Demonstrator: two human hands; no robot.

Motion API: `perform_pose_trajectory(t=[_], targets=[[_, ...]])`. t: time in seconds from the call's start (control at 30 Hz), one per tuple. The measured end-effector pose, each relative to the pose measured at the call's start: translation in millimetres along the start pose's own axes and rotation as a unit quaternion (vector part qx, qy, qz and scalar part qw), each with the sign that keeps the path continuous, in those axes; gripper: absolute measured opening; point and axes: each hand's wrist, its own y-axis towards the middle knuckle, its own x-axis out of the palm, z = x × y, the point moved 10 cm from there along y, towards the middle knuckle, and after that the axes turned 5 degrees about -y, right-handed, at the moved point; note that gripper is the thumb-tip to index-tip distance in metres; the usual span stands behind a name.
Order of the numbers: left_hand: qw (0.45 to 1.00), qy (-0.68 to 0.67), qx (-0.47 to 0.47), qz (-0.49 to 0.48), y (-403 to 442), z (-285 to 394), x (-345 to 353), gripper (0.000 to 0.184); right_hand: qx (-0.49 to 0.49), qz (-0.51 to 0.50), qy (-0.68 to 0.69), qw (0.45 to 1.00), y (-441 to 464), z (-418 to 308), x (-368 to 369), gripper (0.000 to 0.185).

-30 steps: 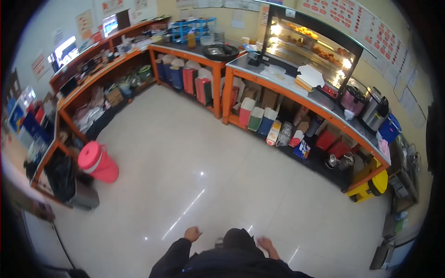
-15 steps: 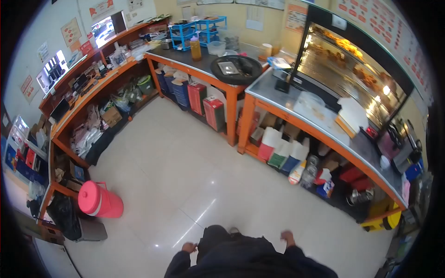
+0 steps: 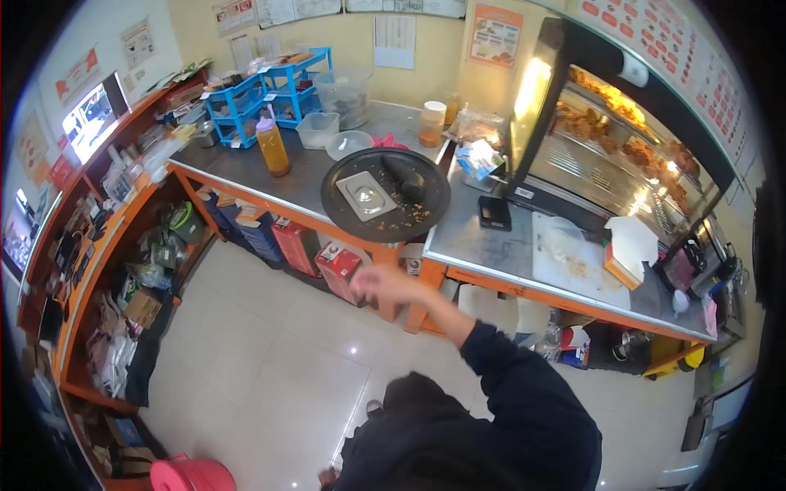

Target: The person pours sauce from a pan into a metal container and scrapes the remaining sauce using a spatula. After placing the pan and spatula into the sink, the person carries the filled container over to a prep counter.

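My right hand (image 3: 386, 284) is stretched forward in front of the counter, blurred by motion. Its fingers look loosely extended, with nothing visible in them. Beyond it, on the counter, stands a wide black stone mortar (image 3: 340, 217) with a dark pestle (image 3: 405, 177) and reddish-brown scraps inside. A metal lid (image 3: 366, 196) with a recessed handle lies in the mortar. At the bottom edge, my left hand (image 3: 329, 476) hangs low beside my body. Its fingers are mostly hidden.
A sauce bottle (image 3: 274, 150), clear tubs (image 3: 318, 131) and blue racks (image 3: 237, 110) stand behind the mortar. To the right are a black scale (image 3: 494, 213), a white cutting board (image 3: 577, 263), an open carton (image 3: 629, 252) and a lit food warmer (image 3: 622, 155). A pink cooler (image 3: 192, 475) is at lower left.
I have come closer to the counter with the mortar. My right hand has risen from beside my body and reaches forward. My left hand stays low.
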Motion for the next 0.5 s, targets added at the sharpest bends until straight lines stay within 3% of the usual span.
perform_pose_trajectory(t=[0.03,0.07,0.1,0.13,0.2,0.23,0.27,0.3,0.33,0.37,0.4,0.43,0.47,0.5], targets=[[0.996,-0.006,0.072,0.057,41,25,-28,0.025,-0.013,0.053,-0.033,0.998,23,-11,-40,0.017],[0.984,-0.121,0.076,0.111,77,41,-59,0.025,-0.028,0.103,-0.067,0.992,45,-16,-83,0.015],[0.928,-0.322,-0.002,0.189,113,40,-85,0.020,-0.012,0.141,-0.001,0.990,73,-3,-126,0.012],[0.883,-0.414,0.023,0.221,135,82,-121,0.018,-0.042,0.243,-0.041,0.968,94,-4,-180,0.013],[0.843,-0.454,0.055,0.283,157,157,-176,0.017,-0.036,0.316,0.032,0.947,154,30,-268,0.013],[0.829,-0.456,0.056,0.318,157,180,-185,0.017,-0.054,0.369,-0.089,0.924,186,47,-317,0.019],[0.815,-0.453,0.055,0.358,154,201,-197,0.016,0.014,0.411,-0.220,0.885,206,46,-351,0.028],[0.801,-0.444,0.048,0.397,148,218,-201,0.016,0.045,0.459,-0.405,0.789,230,66,-391,0.035],[0.798,-0.429,0.004,0.424,134,230,-192,0.015,0.138,0.439,-0.449,0.766,256,99,-421,0.040],[0.808,-0.404,-0.042,0.427,120,229,-169,0.015,0.249,0.367,-0.436,0.783,279,149,-447,0.046],[0.814,-0.382,-0.084,0.429,105,226,-144,0.015,0.330,0.311,-0.450,0.769,304,229,-480,0.049],[0.801,-0.397,-0.150,0.422,87,203,-95,0.018,0.261,0.225,-0.543,0.766,330,272,-485,0.048],[0.782,-0.417,-0.213,0.412,65,188,-43,0.020,0.269,0.186,-0.534,0.780,342,306,-489,0.046],[0.809,-0.342,-0.311,0.364,35,199,-9,0.025,0.123,0.209,-0.513,0.824,347,314,-488,0.049]])
